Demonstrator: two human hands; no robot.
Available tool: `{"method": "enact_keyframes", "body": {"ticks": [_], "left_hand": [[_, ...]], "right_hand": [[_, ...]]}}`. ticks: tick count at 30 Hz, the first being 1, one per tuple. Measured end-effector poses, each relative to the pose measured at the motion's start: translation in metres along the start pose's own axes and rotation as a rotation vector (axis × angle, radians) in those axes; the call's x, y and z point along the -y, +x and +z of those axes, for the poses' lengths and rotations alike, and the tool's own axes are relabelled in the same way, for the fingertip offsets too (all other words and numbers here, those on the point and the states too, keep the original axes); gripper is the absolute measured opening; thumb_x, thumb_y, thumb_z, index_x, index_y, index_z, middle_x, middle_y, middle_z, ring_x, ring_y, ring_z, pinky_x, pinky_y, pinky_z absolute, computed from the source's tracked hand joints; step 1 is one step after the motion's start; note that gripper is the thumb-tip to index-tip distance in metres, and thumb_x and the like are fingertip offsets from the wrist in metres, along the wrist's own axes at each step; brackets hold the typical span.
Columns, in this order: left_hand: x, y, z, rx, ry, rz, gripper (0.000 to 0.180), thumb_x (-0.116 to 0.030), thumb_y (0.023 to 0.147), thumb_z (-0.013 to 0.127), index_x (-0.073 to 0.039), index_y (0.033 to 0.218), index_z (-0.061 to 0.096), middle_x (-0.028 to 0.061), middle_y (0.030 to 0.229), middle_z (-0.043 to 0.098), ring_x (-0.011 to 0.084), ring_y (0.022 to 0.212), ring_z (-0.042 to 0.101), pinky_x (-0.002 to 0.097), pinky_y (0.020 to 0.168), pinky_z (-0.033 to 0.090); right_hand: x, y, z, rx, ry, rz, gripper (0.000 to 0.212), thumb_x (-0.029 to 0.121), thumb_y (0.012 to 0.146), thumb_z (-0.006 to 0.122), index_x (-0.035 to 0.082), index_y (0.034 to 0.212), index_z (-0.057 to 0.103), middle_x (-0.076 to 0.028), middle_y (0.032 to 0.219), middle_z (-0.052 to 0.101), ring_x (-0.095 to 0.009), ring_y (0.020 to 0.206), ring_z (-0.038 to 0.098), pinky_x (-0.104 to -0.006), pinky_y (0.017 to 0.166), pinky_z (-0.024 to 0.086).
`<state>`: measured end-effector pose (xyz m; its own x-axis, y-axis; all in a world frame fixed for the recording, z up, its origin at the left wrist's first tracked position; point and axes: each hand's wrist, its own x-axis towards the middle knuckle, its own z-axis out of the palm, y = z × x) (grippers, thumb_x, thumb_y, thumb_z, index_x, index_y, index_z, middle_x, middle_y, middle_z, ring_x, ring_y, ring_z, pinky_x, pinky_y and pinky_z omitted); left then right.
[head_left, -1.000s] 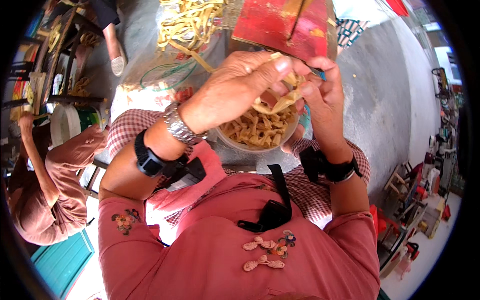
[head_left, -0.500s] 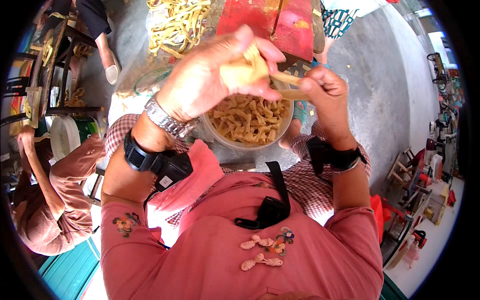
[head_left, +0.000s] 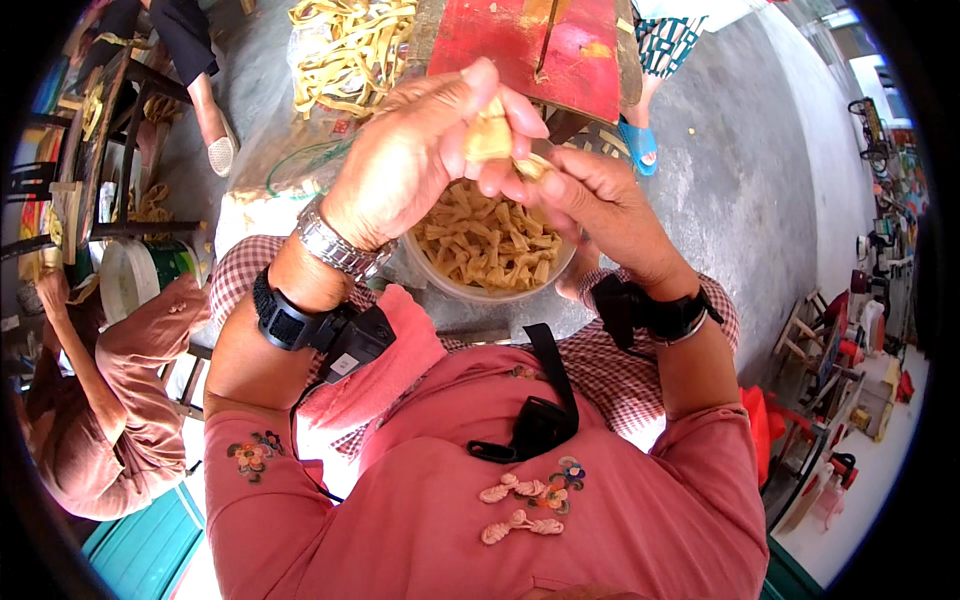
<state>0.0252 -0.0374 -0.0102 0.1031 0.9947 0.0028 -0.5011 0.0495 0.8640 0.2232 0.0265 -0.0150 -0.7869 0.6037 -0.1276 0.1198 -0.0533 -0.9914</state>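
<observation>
My left hand [head_left: 405,160] is closed around a folded yellow strip [head_left: 488,138] that looks like tofu skin. Close against its fingertips, my right hand [head_left: 612,215] pinches the end of the same strip, and the fingers partly hide how it is looped. Just below both hands stands a round pale tub [head_left: 425,268] between my knees. It holds many short tan knotted pieces [head_left: 490,240] of similar material, partly covered by my hands.
Long yellow strips [head_left: 350,50] lie in a heap ahead on the left. A red-topped table [head_left: 500,40] stands straight ahead, with a person's foot in a blue sandal [head_left: 640,145] beside it. At left, another person's arm [head_left: 85,350] shows near a dark wooden frame [head_left: 115,130].
My right hand has moved left and up to my left hand. The stretched strip between them has drawn up into a small bunch at the fingertips.
</observation>
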Motion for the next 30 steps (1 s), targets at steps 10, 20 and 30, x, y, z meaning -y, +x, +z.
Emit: {"method": "enact_keyframes", "body": {"ticks": [10,20,30], "left_hand": [[-0.011,0.005,0.004,-0.041,-0.121,0.070,0.047,-0.043,0.098,0.036,-0.001,0.101,0.056,0.0078,0.088,0.054,0.0121,0.060,0.048,0.0356,0.068,0.049],[0.000,0.011,0.012,-0.120,0.289,-0.129,0.054,-0.049,0.094,0.045,0.001,0.113,0.056,0.0028,0.076,0.058,0.0062,0.051,0.047,0.0198,0.046,0.043],[-0.018,0.017,0.014,-0.156,0.119,-0.181,0.024,-0.024,0.092,0.057,-0.002,0.099,0.063,-0.0043,0.060,0.045,0.0015,0.043,0.030,0.0187,0.040,0.028]], "right_hand": [[0.000,-0.008,-0.017,-0.071,-0.257,-0.142,0.033,0.031,0.094,0.053,0.003,0.075,0.054,0.003,0.065,0.044,-0.005,0.061,0.038,-0.0216,0.054,0.031],[0.002,-0.002,-0.019,-0.167,-0.418,-0.302,0.025,0.021,0.093,0.055,-0.002,0.083,0.054,-0.006,0.064,0.043,-0.013,0.059,0.041,-0.0272,0.055,0.037],[0.003,0.002,-0.020,-0.158,-0.476,-0.260,0.025,0.023,0.092,0.056,-0.002,0.086,0.053,-0.015,0.066,0.044,-0.024,0.056,0.043,-0.0319,0.056,0.040]]}}
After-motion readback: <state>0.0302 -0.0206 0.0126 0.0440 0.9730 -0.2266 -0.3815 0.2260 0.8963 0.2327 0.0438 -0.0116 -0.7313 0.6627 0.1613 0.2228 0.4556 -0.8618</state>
